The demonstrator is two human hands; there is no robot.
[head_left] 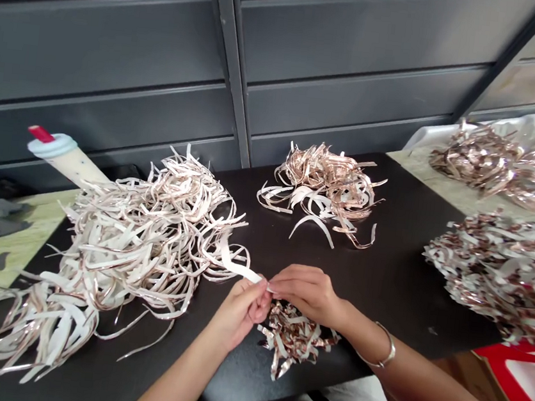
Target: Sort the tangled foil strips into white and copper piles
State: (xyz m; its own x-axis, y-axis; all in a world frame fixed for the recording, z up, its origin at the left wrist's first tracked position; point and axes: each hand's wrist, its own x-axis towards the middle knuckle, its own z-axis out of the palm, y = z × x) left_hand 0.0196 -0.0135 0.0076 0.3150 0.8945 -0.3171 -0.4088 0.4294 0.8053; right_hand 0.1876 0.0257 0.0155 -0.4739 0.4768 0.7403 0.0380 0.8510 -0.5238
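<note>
My left hand (246, 307) pinches a white strip (238, 267) near the front middle of the black table. The strip curves back toward a large heap of white and copper strips (143, 231) on the left. Meeting it at the fingertips, my right hand (305, 292) has its fingers pressed together at the end of the strip. Just below both hands lies a small pile of short, crinkled copper and white pieces (297, 339). Exactly how the fingertips of the right hand grip the strip is partly hidden.
A mostly copper heap (330, 185) sits at the back middle of the black table (402, 241). On the right is a big mound of crinkled pieces (505, 272), with shiny copper strips (494, 162) behind. A pale tumbler (72, 159) leans at the left; a grey panelled wall (361, 57) stands behind.
</note>
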